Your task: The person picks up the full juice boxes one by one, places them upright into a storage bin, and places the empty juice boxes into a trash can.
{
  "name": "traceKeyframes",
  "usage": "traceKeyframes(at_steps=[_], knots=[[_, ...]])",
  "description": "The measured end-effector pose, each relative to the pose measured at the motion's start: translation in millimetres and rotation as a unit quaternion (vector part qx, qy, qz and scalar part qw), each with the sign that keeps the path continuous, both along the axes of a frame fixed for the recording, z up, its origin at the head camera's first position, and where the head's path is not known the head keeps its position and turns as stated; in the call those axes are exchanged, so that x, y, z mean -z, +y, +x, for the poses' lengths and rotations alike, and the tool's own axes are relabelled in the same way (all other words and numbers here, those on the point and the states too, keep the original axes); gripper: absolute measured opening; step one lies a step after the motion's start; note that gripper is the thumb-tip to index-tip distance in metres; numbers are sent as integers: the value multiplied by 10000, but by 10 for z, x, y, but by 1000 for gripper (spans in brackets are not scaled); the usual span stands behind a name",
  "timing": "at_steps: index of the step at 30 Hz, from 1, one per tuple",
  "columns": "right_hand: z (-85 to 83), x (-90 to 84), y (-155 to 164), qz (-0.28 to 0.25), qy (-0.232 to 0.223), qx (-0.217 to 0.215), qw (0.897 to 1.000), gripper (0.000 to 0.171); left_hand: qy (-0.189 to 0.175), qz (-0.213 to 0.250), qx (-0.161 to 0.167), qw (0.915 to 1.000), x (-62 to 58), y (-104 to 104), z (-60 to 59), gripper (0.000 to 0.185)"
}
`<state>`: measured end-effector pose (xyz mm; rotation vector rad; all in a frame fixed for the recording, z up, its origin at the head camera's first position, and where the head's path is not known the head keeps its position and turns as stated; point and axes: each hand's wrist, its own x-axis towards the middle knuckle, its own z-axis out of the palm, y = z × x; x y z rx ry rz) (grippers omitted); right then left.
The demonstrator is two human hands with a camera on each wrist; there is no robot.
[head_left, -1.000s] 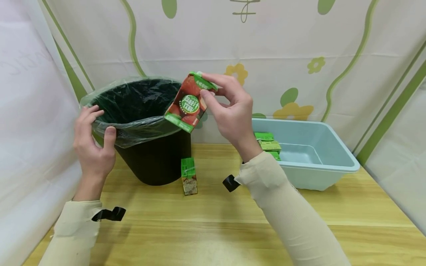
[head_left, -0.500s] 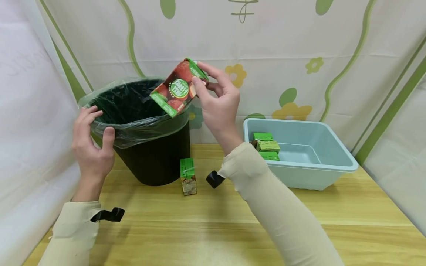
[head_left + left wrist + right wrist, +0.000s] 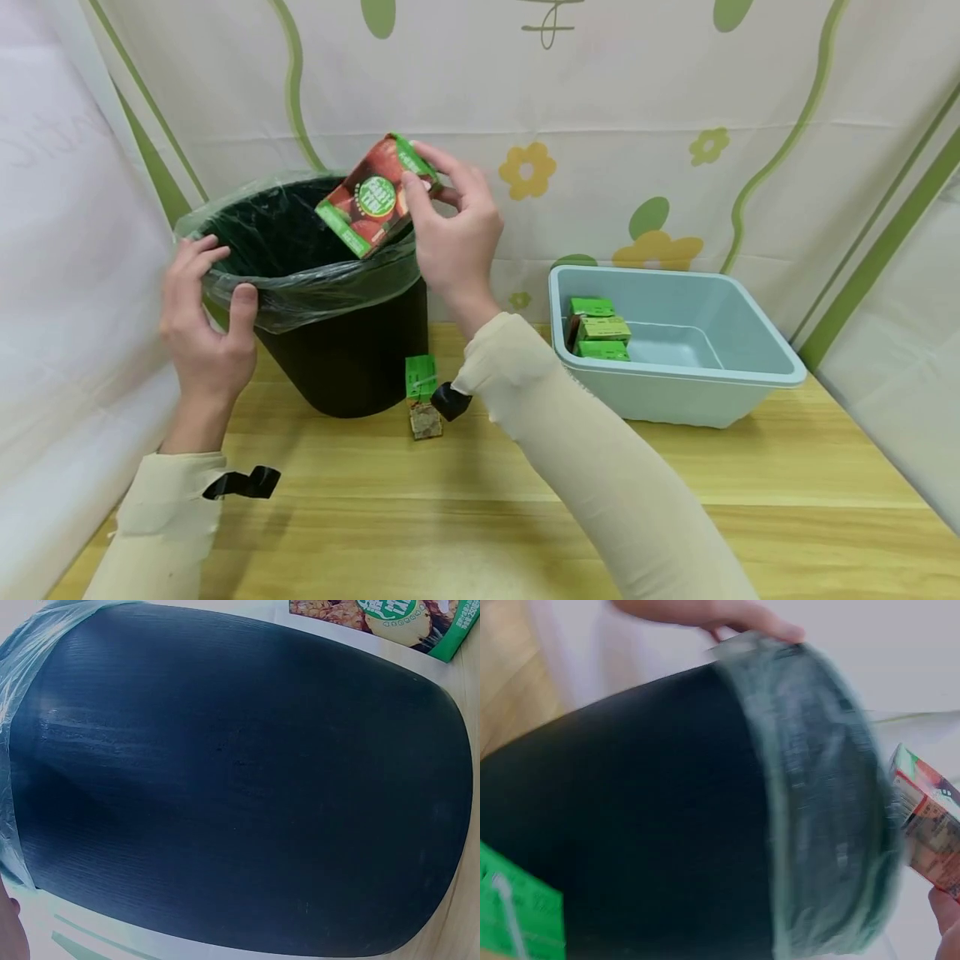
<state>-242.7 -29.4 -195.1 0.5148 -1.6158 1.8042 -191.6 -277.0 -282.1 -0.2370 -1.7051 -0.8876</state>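
Note:
My right hand pinches the top end of a red and green juice box, tilted over the right part of the trash bin's mouth. In the right wrist view the juice box shows its printed side at the right edge. My left hand holds the left rim of the black trash bin, fingers at the edge and thumb against the clear bin liner. The left wrist view is mostly filled by the bin's dark wall.
A second juice box stands on the wooden table, right of the bin, partly behind my right wrist strap. At the right sits a light blue tub with several green-topped juice boxes. White patterned cloth hangs behind.
My right hand has carried the juice box leftward from the bin's right edge to above its opening, tilting it further. My left hand keeps its place on the rim.

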Motion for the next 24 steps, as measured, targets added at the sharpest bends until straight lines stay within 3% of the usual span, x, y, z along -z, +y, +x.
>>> traceKeyframes(at_steps=[5, 8, 15, 19, 24], knots=[[-21, 134, -60, 963, 304, 274, 9945, 32, -6, 15, 9, 10000, -3, 18, 8, 76], [-36, 197, -53, 1554, 588, 339, 9855, 33, -7, 20, 1, 10000, -7, 25, 14, 76], [-60, 239, -15, 2915, 1464, 614, 9433, 34, 26, 72, 42, 10000, -50, 54, 48, 78], [-57, 250, -17, 3330, 1728, 750, 9239, 34, 56, 81, 47, 9999, -87, 91, 85, 79], [-52, 257, -22, 3469, 1805, 759, 9173, 35, 32, 112, 90, 9999, -131, 148, 155, 80]])
